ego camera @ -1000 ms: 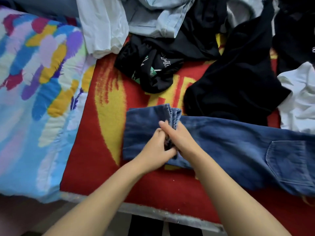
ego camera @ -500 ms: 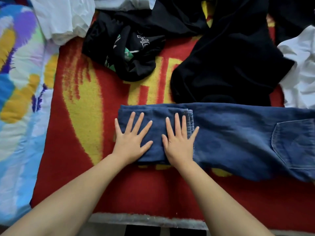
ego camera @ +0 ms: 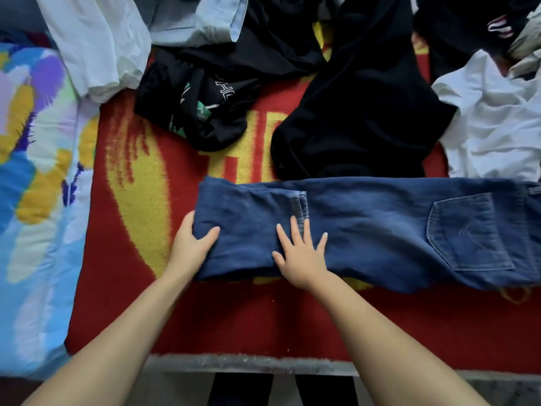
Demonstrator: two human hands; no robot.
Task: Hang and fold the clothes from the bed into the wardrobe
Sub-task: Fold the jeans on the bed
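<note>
Folding of the blue jeans is midway: left hand grips the folded end at nine o'clock, right hand presses flat by the hems, so next that end likely rolls toward three o'clock.

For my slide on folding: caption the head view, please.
Left hand grips the folded end of blue jeans while right hand presses flat on them.
</note>
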